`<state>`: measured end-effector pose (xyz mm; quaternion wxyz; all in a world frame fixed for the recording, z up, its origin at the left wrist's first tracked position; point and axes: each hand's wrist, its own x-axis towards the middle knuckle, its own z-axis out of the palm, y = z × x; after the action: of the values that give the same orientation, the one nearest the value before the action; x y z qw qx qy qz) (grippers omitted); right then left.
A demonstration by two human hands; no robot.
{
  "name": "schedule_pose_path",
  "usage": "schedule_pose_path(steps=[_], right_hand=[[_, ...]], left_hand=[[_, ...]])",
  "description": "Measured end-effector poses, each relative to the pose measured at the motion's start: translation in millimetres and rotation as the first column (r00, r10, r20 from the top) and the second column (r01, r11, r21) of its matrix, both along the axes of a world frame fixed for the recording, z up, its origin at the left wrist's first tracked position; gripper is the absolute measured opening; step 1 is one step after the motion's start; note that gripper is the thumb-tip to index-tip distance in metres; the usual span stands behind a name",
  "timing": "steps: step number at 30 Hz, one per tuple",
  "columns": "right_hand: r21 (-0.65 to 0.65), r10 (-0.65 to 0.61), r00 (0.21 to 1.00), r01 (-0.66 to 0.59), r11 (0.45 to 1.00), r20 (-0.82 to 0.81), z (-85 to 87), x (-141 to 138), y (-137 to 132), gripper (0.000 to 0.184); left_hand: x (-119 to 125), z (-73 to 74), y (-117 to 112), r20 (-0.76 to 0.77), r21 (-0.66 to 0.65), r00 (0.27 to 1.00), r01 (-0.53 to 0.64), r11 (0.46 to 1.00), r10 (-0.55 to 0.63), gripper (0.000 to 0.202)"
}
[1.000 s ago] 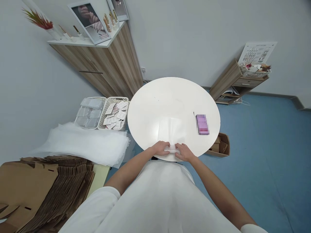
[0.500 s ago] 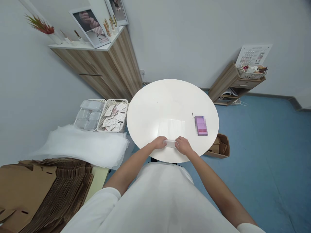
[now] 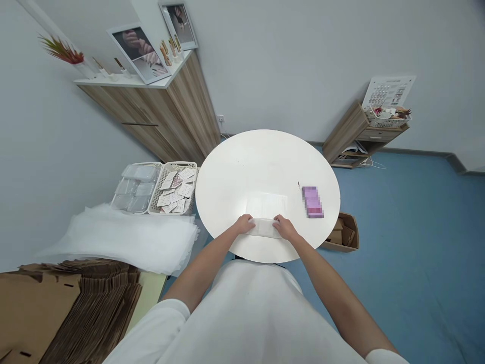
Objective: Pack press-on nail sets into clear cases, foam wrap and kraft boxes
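Near the front edge of the round white table (image 3: pixel 273 156) lies a flat, whitish translucent packet (image 3: pixel 264 228), which looks like folded wrapping sheet. My left hand (image 3: pixel 244 224) pinches its left end, fingers curled. At the other end my right hand (image 3: pixel 285 227) grips the far corner with thumb and fingers. Whether anything is inside the packet I cannot tell. A purple pixelated object (image 3: pixel 312 202) rests on the table to the right of my right hand, with a tiny dark item (image 3: pixel 299 185) beside it.
On the left stand a basket of printed cards (image 3: pixel 196 177), a basket of clear packs (image 3: pixel 138 184), a pile of white translucent sheets (image 3: pixel 132 235) and stacked flat cardboard (image 3: pixel 38 308). An open carton (image 3: pixel 344 247) sits on the floor at the right. Behind is a wooden cabinet (image 3: pixel 178 106).
The packet between my hands shows broader and longer than before. My left hand has shifted a little left, so the hands are farther apart. The whole view has tilted slightly upward.
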<state>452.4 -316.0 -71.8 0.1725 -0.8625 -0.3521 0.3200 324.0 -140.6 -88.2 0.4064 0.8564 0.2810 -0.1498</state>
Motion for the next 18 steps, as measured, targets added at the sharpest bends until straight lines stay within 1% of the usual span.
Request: schedule_pose_path(steps=[2,3,8,10,12,13,14,15,16,18], right_hand=[[0.012,-0.021,1.0,0.021,1.0,0.018,-3.9,1.0,-0.4,0.024],[0.02,-0.024,0.999,0.023,1.0,0.029,-5.8,1.7,-1.3,0.023],[0.01,-0.058,0.996,0.058,0.998,0.068,-13.2,5.0,-13.5,0.027],[0.0,-0.103,0.982,0.104,0.995,0.16,-13.7,4.2,-19.7,0.03],[0.029,-0.132,0.946,0.13,0.991,0.295,-12.4,0.5,-24.0,0.032],[0.061,-0.119,0.929,0.104,0.993,0.35,-11.4,-2.4,-25.1,0.032],[0.097,-0.08,0.918,0.045,0.994,0.389,-10.4,-5.9,-25.4,0.031],[0.129,-0.015,0.912,-0.042,0.991,0.41,-9.6,-9.7,-24.9,0.03],[0.15,0.067,0.905,-0.141,0.979,0.419,-9.3,-13.6,-23.7,0.028],[0.151,0.222,0.882,-0.308,0.939,0.416,-10.0,-20.3,-20.2,0.031]], left_hand=[[-3.0,-0.3,1.1,-0.012,0.06,0.999,-0.033,0.998,0.033,0.016],[-4.7,0.0,1.7,-0.018,0.079,0.999,-0.03,0.996,0.031,0.016],[-14.0,3.4,6.5,-0.114,0.118,0.993,-0.013,0.993,0.027,0.014],[-18.0,6.3,8.3,-0.131,0.136,0.99,-0.038,0.99,0.056,0.015],[-20.8,10.8,8.4,-0.087,0.227,0.993,-0.061,0.972,0.082,0.024],[-21.2,13.3,7.2,-0.035,0.288,0.998,-0.046,0.956,0.058,0.03],[-20.7,15.9,5.2,0.028,0.347,1.0,-0.004,0.938,-0.006,0.035],[-19.3,18.1,2.2,0.09,0.399,0.99,0.062,0.915,-0.106,0.039],[-17.1,19.7,-1.6,0.137,0.437,0.965,0.146,0.888,-0.226,0.042],[-10.8,20.5,-10.7,0.166,0.467,0.884,0.321,0.824,-0.438,0.051]])
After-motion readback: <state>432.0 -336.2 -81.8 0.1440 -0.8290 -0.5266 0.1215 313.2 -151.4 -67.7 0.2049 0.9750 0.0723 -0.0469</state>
